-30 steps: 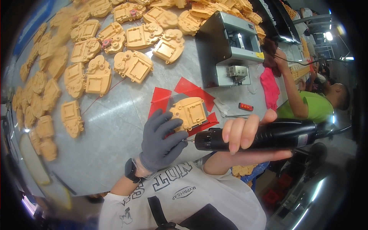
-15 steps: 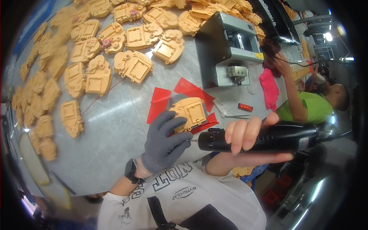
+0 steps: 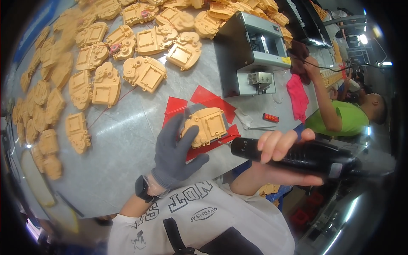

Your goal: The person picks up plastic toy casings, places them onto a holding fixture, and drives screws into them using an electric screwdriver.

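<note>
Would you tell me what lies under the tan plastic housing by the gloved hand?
Red sheets lie under the tan housing, showing around its edges on the grey table. Whatever is directly beneath the housing is covered.

Grey metal bench (image 3: 127, 140): many tan plastic housings (image 3: 106, 83) spread left/top, red sheets (image 3: 210, 100) w/ one housing (image 3: 208, 125) on them, grey box machine (image 3: 250, 51), pink cloth (image 3: 297, 95), small red item (image 3: 270, 117), poss. tweezers (image 3: 259, 127).
</note>
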A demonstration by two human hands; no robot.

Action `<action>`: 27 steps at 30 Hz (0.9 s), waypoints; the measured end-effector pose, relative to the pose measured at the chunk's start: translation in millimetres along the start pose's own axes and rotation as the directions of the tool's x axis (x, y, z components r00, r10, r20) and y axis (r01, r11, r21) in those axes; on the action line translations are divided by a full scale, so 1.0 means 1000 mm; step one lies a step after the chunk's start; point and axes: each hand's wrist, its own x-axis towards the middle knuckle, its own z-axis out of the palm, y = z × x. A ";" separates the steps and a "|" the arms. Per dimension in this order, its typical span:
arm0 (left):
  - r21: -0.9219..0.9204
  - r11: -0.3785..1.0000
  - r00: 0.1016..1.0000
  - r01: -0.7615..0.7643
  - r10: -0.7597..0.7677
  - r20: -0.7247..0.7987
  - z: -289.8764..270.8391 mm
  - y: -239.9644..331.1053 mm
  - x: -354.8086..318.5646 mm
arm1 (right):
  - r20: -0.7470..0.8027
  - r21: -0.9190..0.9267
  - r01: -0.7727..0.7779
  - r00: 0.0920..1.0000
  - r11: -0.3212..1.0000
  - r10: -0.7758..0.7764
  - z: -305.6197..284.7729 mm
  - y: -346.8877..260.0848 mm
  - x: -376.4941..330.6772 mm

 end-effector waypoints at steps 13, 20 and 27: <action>0.092 0.993 0.989 -0.069 0.057 0.133 0.010 -0.030 -0.005 | 0.183 -0.119 0.033 0.983 0.992 -0.011 -0.013 0.018 -0.006; 0.067 0.995 0.991 -0.073 0.066 0.113 0.010 -0.029 -0.007 | 0.198 -0.097 0.005 0.980 0.995 0.014 -0.014 0.021 -0.006; 0.051 0.997 0.994 -0.056 0.051 0.094 0.012 -0.031 -0.008 | 0.333 -0.089 -0.053 0.939 0.995 0.080 -0.014 0.027 -0.004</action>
